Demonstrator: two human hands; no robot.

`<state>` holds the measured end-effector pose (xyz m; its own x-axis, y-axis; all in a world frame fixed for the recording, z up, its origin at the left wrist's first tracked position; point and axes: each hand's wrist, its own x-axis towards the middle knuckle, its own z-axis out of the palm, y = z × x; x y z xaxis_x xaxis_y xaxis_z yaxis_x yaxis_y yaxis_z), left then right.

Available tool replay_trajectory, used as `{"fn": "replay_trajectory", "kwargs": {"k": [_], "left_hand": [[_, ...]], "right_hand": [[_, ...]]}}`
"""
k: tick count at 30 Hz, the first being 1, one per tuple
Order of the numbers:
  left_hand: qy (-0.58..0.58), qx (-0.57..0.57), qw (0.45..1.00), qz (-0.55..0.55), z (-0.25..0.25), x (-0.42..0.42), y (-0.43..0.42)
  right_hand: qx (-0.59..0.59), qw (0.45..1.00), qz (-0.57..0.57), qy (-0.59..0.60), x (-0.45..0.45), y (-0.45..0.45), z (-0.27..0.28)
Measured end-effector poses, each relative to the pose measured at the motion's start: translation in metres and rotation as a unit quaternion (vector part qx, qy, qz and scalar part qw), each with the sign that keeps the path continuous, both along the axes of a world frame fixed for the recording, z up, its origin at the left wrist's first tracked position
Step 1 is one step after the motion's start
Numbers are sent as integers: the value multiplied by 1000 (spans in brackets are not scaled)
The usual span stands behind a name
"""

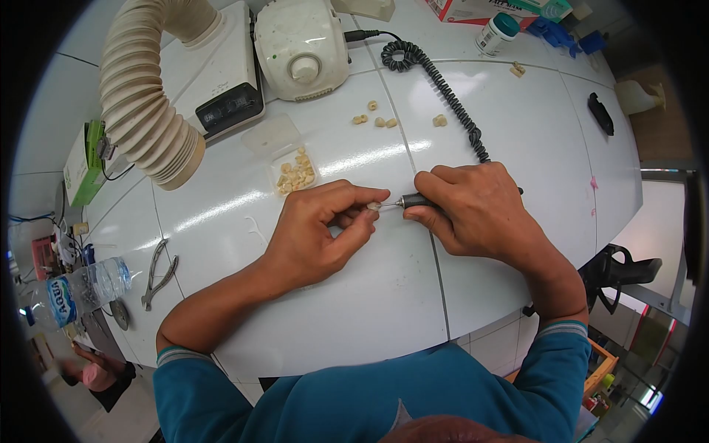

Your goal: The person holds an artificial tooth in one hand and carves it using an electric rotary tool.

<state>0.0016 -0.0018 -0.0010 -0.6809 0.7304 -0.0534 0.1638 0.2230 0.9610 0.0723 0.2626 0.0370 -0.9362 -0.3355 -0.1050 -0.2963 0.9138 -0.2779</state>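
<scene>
My left hand (325, 225) pinches a small whitish tooth-shaped piece (374, 207) between thumb and fingertips. In my right hand (476, 210) is a black rotary handpiece (418, 200), gripped like a pen and pointing left. Its thin metal bit reaches the small piece; whether they touch I cannot tell. A coiled black cord (452, 100) runs from a cream control unit (303, 52) to behind my right hand. Beyond my left hand stands an open clear box (315, 176) with several yellowish tooth-shaped pieces in it. More such pieces (380, 122) lie loose on the white table (354, 310).
A ribbed suction hose (140, 88) hangs at the left. Pliers (156, 275) and a plastic water bottle (77, 292) lie on the left side. A green-lidded jar (496, 35) and a black object (600, 114) are at the far right. Another person is partly visible lower left.
</scene>
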Motion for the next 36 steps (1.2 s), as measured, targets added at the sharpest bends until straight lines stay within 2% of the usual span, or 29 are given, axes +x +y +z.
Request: {"fn": "replay_trajectory", "kwargs": {"k": [6, 15, 24, 36], "left_hand": [[33, -15, 999, -16, 5, -1, 0], [-17, -4, 1000, -6, 1, 0, 0], [-18, 1, 1000, -7, 1, 0, 0], [-5, -28, 999, -30, 6, -2, 0]], "right_hand": [[7, 1000, 8, -2, 0, 0, 1], [2, 1000, 8, 5, 0, 1, -1], [8, 1000, 1, -14, -1, -1, 1], [4, 1000, 14, 20, 0, -2, -2]]}}
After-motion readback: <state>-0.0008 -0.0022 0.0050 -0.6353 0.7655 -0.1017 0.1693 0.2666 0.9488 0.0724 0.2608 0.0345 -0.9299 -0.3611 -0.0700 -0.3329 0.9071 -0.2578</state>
